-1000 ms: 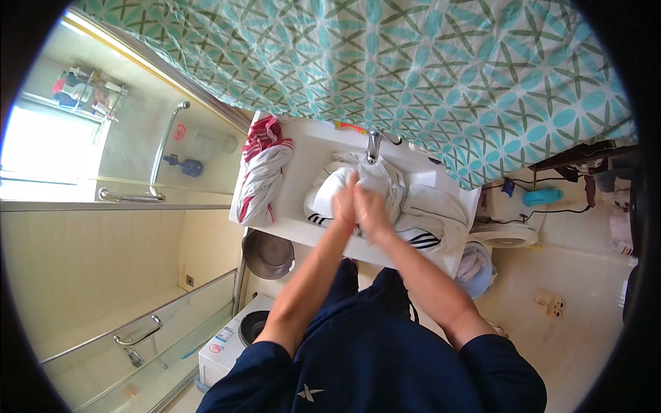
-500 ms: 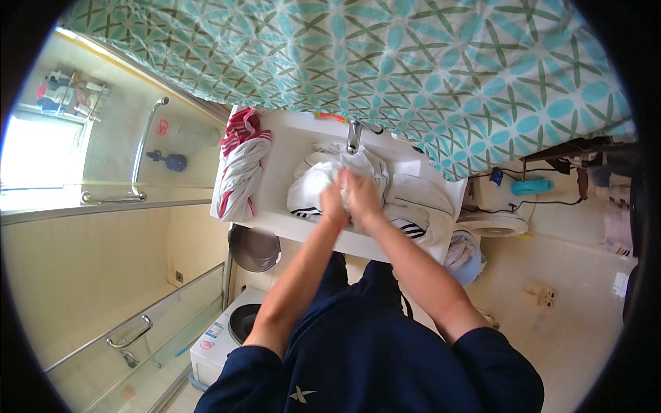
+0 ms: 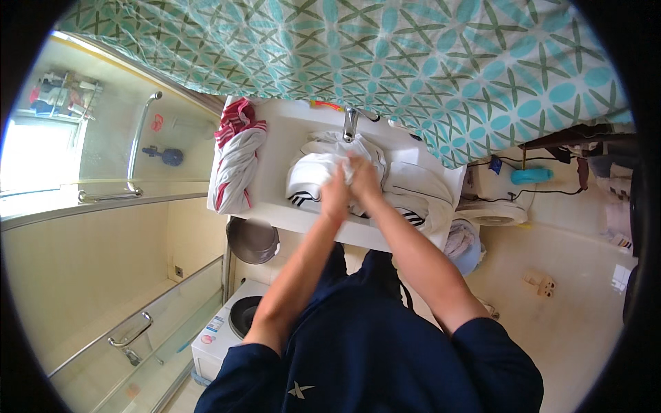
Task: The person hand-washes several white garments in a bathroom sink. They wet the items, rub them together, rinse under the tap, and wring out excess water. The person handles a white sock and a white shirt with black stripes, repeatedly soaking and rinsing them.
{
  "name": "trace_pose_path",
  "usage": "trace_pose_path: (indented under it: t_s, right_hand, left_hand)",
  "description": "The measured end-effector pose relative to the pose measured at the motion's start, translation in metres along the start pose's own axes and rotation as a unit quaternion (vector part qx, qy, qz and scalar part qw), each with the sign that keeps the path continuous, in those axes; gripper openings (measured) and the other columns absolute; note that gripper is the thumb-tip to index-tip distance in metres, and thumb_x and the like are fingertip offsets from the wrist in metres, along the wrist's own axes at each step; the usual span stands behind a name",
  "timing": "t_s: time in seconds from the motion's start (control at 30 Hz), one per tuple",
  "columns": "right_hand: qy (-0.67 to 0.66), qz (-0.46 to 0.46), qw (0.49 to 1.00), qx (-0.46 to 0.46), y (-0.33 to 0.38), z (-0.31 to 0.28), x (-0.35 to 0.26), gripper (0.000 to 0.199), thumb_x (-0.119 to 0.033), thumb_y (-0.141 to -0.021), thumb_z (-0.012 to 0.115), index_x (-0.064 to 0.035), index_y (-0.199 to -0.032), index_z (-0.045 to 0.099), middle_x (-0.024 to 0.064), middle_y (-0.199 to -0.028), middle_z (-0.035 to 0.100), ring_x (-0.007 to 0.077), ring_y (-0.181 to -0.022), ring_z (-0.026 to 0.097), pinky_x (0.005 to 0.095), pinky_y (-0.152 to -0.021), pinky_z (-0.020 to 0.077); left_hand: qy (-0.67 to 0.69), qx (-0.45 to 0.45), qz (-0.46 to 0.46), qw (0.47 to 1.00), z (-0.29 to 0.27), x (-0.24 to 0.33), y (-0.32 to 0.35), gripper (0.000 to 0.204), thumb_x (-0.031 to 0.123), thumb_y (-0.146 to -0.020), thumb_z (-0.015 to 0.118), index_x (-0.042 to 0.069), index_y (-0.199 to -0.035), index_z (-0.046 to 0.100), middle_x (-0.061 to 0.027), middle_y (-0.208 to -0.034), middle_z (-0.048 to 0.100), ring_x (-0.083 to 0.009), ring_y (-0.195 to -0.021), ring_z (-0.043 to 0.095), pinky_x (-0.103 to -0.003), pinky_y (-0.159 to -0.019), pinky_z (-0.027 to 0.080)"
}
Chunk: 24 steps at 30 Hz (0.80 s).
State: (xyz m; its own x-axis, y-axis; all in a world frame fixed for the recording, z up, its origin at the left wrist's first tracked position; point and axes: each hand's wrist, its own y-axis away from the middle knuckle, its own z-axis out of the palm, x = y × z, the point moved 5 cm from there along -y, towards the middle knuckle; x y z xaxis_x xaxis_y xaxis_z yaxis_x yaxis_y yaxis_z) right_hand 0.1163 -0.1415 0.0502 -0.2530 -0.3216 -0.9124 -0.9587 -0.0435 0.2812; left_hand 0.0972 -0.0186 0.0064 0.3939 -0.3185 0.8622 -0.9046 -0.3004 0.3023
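Observation:
Over the white sink [image 3: 284, 117], my left hand [image 3: 335, 194] and my right hand [image 3: 363, 182] are pressed close together. Both grip a bunched part of a white garment [image 3: 311, 171] with black stripes; motion blurs the fingers a little. The rest of that garment lies heaped in the basin, just below the chrome faucet [image 3: 350, 125]. A second white piece of clothing [image 3: 413, 184], also with black stripes, hangs over the sink's right side, beside my right hand. On the left ledge rests a twisted white and red garment [image 3: 237, 164].
A patterned curtain [image 3: 385, 62] hangs across the far side, close behind the faucet. Below the sink's left stand a grey bucket [image 3: 252, 241] and a white washing machine [image 3: 219, 337]. At the right, a light-blue basin [image 3: 470, 256] holds cloth. Glass shower panels [image 3: 117, 323] line the left.
My hands stay together on the white garment, with the right hand slightly shifted and the cloth between them moved. The whole view has shifted a little, so the sink sits slightly higher.

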Motion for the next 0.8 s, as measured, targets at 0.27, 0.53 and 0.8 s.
trace_pose_path:
  t_s: [0.27, 0.53, 0.8]
  right_hand:
    - [-0.044, 0.052, 0.998, -0.001, -0.005, -0.001, -0.008, 0.056, -0.05, -0.102, 0.057, 0.0037, -0.097, 0.07, 0.0256, -0.086, 0.071, 0.0337, -0.079, 0.07, 0.0478, -0.079, 0.0524]
    - [-0.003, -0.072, 0.997, -0.023, 0.03, 0.001, -0.017, 0.061, -0.051, -0.085, 0.082, -0.0013, -0.118, 0.068, 0.0177, -0.111, 0.074, 0.0321, -0.105, 0.071, 0.0424, -0.091, 0.0543]
    - [-0.382, 0.146, 0.906, -0.113, 0.021, -0.005, 0.046, 0.063, -0.038, -0.09, 0.083, -0.0074, -0.139, 0.057, 0.0059, -0.129, 0.065, 0.0229, -0.116, 0.063, 0.0386, -0.097, 0.052]
  left_hand:
    - [0.34, 0.051, -0.142, 0.928, 0.01, -0.004, 0.003, 0.052, 0.051, -0.102, 0.059, 0.002, -0.116, 0.07, -0.0105, -0.107, 0.072, -0.0233, -0.091, 0.066, -0.038, -0.079, 0.054]
    - [0.673, -0.082, -0.17, 0.716, 0.0, 0.009, -0.001, 0.054, 0.054, -0.104, 0.053, 0.005, -0.123, 0.064, -0.0113, -0.113, 0.069, -0.0229, -0.102, 0.068, -0.042, -0.09, 0.054]
    - [0.34, -0.027, -0.014, 0.94, 0.013, -0.009, 0.047, 0.043, 0.022, -0.106, 0.059, -0.01, -0.134, 0.057, -0.012, -0.13, 0.062, -0.0216, -0.118, 0.058, -0.037, -0.104, 0.047]
